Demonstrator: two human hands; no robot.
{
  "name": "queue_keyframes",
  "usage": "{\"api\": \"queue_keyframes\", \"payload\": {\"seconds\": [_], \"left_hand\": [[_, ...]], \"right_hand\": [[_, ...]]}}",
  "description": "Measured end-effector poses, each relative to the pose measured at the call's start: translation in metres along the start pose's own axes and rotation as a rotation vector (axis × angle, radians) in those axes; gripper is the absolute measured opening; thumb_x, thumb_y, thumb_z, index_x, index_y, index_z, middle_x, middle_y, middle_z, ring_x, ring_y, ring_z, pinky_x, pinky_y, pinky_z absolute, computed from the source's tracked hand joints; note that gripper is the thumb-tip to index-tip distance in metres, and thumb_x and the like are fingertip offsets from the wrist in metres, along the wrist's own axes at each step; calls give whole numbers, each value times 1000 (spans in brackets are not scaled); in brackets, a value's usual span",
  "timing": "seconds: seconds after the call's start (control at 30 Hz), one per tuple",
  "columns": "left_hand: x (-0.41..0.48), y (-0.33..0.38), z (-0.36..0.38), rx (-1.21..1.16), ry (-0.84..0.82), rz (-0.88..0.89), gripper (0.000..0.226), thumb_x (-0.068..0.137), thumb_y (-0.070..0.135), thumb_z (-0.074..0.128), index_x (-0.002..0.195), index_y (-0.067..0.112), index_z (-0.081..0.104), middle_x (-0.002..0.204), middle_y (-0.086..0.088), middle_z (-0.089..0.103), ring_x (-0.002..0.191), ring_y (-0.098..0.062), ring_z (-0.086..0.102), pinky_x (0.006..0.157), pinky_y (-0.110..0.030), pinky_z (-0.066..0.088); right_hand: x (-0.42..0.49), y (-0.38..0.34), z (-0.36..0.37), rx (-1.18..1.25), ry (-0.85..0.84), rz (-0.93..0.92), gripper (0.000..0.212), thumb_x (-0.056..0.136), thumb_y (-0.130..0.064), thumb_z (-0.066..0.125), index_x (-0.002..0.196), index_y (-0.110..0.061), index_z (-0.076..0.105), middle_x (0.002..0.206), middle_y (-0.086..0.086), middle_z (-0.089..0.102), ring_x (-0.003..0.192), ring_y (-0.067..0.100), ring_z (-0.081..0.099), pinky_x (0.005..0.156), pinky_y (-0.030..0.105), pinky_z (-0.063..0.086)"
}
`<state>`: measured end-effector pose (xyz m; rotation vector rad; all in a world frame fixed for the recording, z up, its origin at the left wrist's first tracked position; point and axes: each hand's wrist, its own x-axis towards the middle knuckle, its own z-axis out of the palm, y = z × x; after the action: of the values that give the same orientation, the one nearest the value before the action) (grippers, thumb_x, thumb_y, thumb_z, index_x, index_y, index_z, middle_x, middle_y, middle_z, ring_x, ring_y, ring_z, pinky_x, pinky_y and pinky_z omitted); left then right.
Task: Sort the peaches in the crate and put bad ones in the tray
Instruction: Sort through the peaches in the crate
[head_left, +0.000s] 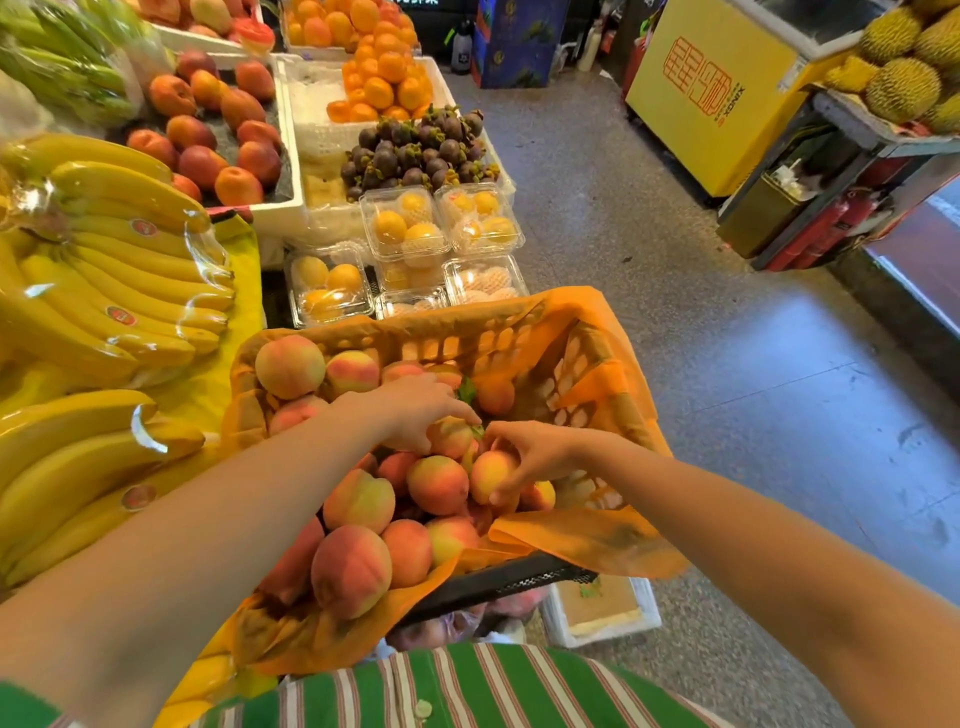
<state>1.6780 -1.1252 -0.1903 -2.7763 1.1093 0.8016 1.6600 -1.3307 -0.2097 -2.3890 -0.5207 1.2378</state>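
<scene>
Fruit displays crowd the stall on the left, bananas (119, 270) and boxed produce piled high, with speckled floor (727, 415) stretching off to the right. Between them sits the crate (524, 577), lined with orange cloth (582, 540) that presumably cushions the peaches from the hard lattice walls. Both hands work over the heap near its middle. The left hand (415, 410) reaches in palm down, its grip closed around the top of one peach (449, 436) directly beneath the fingers. Just to its right, nearly touching it, the right hand (535, 452) has thumb and fingers clamped on another peach (491, 475), which hangs below and to the left of that grip, probably lifted for a look at its skin. Peaches are close to round, so no long axis reads clearly; the left-held one seems to have its leafy stem end pointing toward the right hand. No tray for rejects can be identified with confidence; a white box (602, 613) sits lower, below the right forearm.
</scene>
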Motion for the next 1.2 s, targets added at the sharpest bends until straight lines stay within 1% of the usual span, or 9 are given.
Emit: {"api": "queue_keyframes", "payload": {"seconds": [0.17, 0.3, 0.4, 0.57, 0.67, 0.77, 1.0, 1.1, 1.2], "left_hand": [[3, -6, -2, -43, 41, 40, 64, 85, 34, 67, 142, 32, 36, 125, -3, 48, 115, -24, 45, 94, -39, 39], [-6, -18, -11, -854, 204, -58, 57, 81, 44, 70, 132, 38, 46, 131, 3, 50, 119, -20, 49, 96, -35, 44], [-14, -17, -22, -1412, 264, -83, 40, 88, 33, 64, 127, 29, 56, 127, -4, 58, 118, -22, 55, 90, -31, 50], [-12, -6, -26, -1852, 194, -66, 42, 91, 25, 50, 128, 8, 53, 118, -15, 62, 104, -28, 58, 95, -42, 47], [-9, 1, -29, -2077, 190, -82, 47, 93, 22, 38, 137, 4, 43, 108, -17, 61, 90, -26, 60, 76, -36, 57], [-6, 4, -33, -2165, 176, -85, 51, 93, 32, 45, 138, 8, 46, 110, -15, 57, 87, -23, 59, 63, -33, 56], [1, 8, -36, -2142, 84, 8, 63, 74, 38, 77, 128, 16, 53, 105, -11, 65, 83, -18, 67, 63, -29, 59], [2, 12, -42, -2179, 40, 22, 43, 87, 32, 56, 121, 6, 53, 96, -14, 67, 77, -21, 68, 63, -31, 59], [2, 20, -49, -2222, 18, -6, 35, 94, 27, 37, 104, -2, 55, 76, -16, 65, 55, -20, 65, 49, -26, 55]], "right_hand": [[-22, 14, -26, 315, 55, -21, 51, 83, -25, 75, 128, -21, 52, 124, 2, 53, 111, 19, 56, 90, 29, 51], [-37, 19, -41, 825, 21, -73, 45, 88, -26, 62, 127, -5, 53, 114, 8, 59, 100, 16, 60, 82, 27, 48], [-42, 22, -50, 1161, -29, -87, 40, 84, -36, 54, 111, -9, 63, 102, 9, 63, 89, 16, 62, 78, 27, 50], [-47, 22, -53, 1361, 22, -139, 56, 80, -44, 54, 122, -7, 57, 117, 18, 59, 105, 27, 59, 86, 37, 53], [-51, 21, -53, 1407, 57, -120, 76, 69, -53, 73, 129, -10, 55, 113, 16, 62, 94, 25, 63, 80, 35, 56], [-58, 21, -55, 1402, 41, -138, 100, 54, -57, 86, 136, -12, 51, 113, 13, 61, 85, 22, 64, 73, 30, 55], [-73, 18, -56, 1374, 21, -235, 89, 52, -41, 92, 125, -9, 53, 112, 15, 68, 98, 29, 67, 79, 36, 59], [-80, 14, -58, 1391, 17, -249, 88, 51, -39, 92, 123, -8, 52, 109, 16, 70, 93, 29, 70, 72, 33, 59], [-82, 15, -59, 1394, 31, -240, 86, 53, -39, 91, 123, -9, 52, 109, 15, 71, 97, 29, 70, 73, 33, 59]]}}
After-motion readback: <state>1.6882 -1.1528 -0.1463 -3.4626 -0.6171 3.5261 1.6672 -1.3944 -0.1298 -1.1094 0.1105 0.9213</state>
